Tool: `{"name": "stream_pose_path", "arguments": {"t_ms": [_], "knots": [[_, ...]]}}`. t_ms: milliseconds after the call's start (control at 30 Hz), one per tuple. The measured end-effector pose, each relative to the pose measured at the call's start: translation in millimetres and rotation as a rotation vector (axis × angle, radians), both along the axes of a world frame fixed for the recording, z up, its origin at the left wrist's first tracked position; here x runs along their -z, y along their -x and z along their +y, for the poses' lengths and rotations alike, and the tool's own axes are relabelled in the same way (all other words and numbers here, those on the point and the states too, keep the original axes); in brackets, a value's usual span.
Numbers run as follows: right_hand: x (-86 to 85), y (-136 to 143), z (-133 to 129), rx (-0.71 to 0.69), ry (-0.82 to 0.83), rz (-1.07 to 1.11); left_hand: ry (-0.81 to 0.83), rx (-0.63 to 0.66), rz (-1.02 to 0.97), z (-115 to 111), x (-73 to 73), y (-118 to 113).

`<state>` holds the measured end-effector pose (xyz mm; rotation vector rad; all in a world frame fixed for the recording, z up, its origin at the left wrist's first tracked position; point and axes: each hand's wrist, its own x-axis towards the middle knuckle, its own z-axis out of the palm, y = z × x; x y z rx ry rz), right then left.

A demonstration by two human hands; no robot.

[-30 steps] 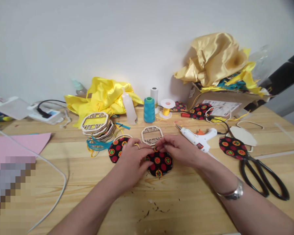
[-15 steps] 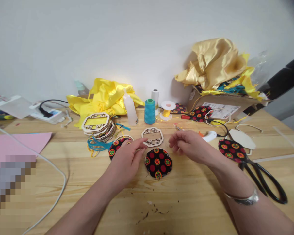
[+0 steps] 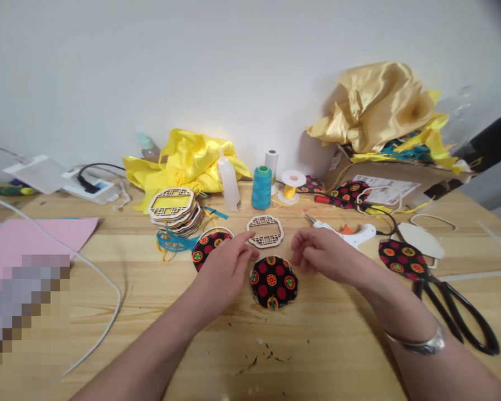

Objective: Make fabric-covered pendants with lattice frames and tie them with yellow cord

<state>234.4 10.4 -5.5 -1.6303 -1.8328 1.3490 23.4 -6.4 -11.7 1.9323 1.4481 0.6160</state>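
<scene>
A round black fabric piece with red and flower dots (image 3: pixel 274 282) lies flat on the wooden table (image 3: pixel 317 345). Just behind it rests a pale cut-out lattice frame (image 3: pixel 265 231). My left hand (image 3: pixel 227 264) is open, palm down, its fingertips near the frame's left edge and the fabric piece. Partly under that hand shows a second dotted fabric piece (image 3: pixel 204 249). To the right of the frame is my right hand (image 3: pixel 321 253), its fingers curled together; whether anything is between them is hidden. A white glue gun (image 3: pixel 361 236) lies behind that hand.
A stack of lattice frames (image 3: pixel 172 206), blue cord, yellow satin (image 3: pixel 183 161) and a bottle (image 3: pixel 229 181) stand back left. Thread spools (image 3: pixel 261 188) are at centre back. Black-handled scissors (image 3: pixel 470 317) lie right, near a cloth-filled box (image 3: pixel 394 186). A white cable (image 3: pixel 96 271) crosses the left.
The whole view has shifted, so things appear slightly further right. My right hand's fingers are curled in more. The fabric piece and the frame lie as before.
</scene>
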Motion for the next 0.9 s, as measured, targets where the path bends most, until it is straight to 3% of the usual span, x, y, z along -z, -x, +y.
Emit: {"name": "stream_pose_path", "arguments": {"t_ms": [67, 200, 400, 500, 700, 900], "knots": [[-6.4, 4.4, -2.8, -0.039, -0.107, -0.028, -0.027, 0.002, 0.006, 0.6, -0.1, 1.3], [-15.7, 14.1, -12.0, -0.204, -0.287, -0.097, -0.108, 0.169, 0.125, -0.5, -2.4, 3.0], [6.9, 13.5, -24.5, -0.325, -0.812, -0.075, -0.216, 0.242, 0.145, -1.7, -5.6, 2.4], [12.6, 10.0, -25.6, -0.407, -0.803, -0.03, -0.222, 0.271, 0.148, -1.5, -5.3, 1.9], [5.2, 5.6, -20.4, -0.488, -0.723, 0.029, -0.173, 0.256, 0.175, -2.1, -4.8, 1.1], [8.1, 2.9, -17.9, -0.5, -0.717, 0.006, -0.197, 0.147, 0.152, 0.2, 3.7, -0.5]]}}
